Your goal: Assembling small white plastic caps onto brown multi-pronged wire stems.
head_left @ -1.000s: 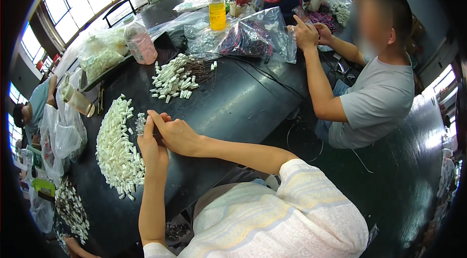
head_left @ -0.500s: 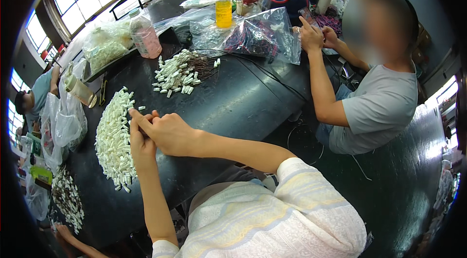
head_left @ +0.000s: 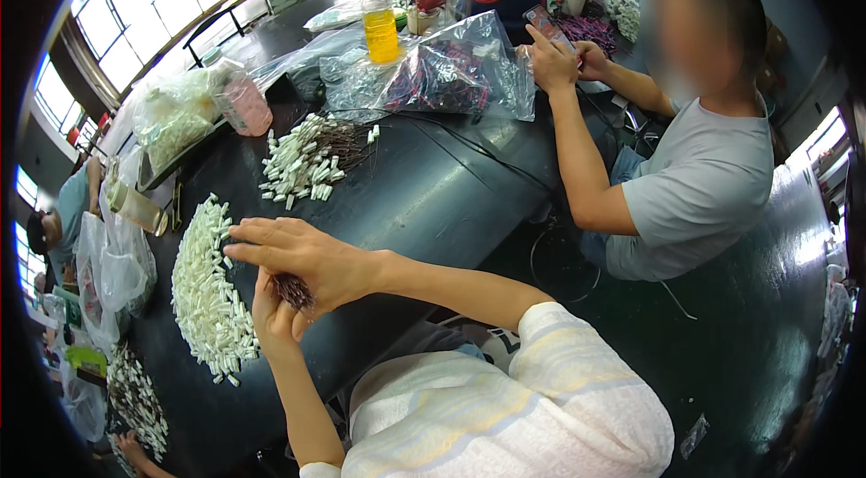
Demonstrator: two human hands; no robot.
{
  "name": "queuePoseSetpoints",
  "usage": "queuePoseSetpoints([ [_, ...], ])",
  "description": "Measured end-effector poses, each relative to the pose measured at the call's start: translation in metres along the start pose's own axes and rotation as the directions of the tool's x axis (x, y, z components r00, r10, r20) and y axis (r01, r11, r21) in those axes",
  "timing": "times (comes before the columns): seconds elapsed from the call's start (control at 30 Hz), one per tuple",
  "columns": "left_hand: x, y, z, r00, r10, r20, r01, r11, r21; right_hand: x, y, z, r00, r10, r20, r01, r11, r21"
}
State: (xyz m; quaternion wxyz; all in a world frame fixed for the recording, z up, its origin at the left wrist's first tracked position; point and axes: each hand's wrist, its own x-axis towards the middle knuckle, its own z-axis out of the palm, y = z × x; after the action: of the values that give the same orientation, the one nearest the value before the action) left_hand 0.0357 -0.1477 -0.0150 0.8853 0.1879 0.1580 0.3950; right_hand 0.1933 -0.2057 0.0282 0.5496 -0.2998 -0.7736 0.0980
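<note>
My left hand (head_left: 278,320) is closed round a bundle of thin dark-brown wires (head_left: 294,291), whose ends stick out toward me. Across the top of it lies my right hand (head_left: 311,257), fingers stretched out to the left and its palm side close to the bundle. Its thumb is mostly hidden. Just left of both hands spreads a long heap of small white plastic housings (head_left: 209,298). Beyond them sits a second pile of white pieces (head_left: 302,162), with brown wires (head_left: 347,142) fanning out on its right side.
On the black table (head_left: 424,198) stand a pink-tinted bottle (head_left: 242,101), a bottle of yellow liquid (head_left: 380,22) and a clear bag of coloured wires (head_left: 451,81). Dark cables cross the surface. A co-worker (head_left: 695,171) holds a phone at the right. Another person's hand shows at lower left.
My right hand's fingers have gone from bent together to stretched flat over the left. The wire bundle has come into sight between the hands. The whole view has shifted slightly.
</note>
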Motion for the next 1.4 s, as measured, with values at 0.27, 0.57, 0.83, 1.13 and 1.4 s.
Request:
queuePoseSetpoints([
  [0.27,-0.010,-0.025,-0.015,0.998,0.038,-0.039,-0.029,0.975,0.220,-0.006,0.004,-0.021,0.982,-0.046,0.182,0.082,0.978,-0.192],
  [0.57,-0.007,-0.029,0.007,0.974,-0.204,-0.096,0.161,0.928,-0.336,-0.026,0.025,0.023,0.980,-0.081,0.180,0.132,0.948,-0.289],
  [0.83,0.004,-0.052,0.060,0.979,-0.172,0.105,0.189,0.966,-0.175,-0.046,0.050,0.081,0.963,0.249,-0.099,-0.268,0.914,-0.303],
  [1.13,-0.003,-0.050,0.056,0.997,0.006,0.072,0.002,0.994,-0.113,-0.008,0.005,0.039,0.862,0.467,-0.197,-0.355,0.833,0.424],
  [1.4,-0.002,-0.045,0.046,0.990,-0.048,0.134,0.102,0.893,-0.438,0.012,0.009,0.012,0.635,0.758,-0.147,-0.251,0.383,0.889],
])
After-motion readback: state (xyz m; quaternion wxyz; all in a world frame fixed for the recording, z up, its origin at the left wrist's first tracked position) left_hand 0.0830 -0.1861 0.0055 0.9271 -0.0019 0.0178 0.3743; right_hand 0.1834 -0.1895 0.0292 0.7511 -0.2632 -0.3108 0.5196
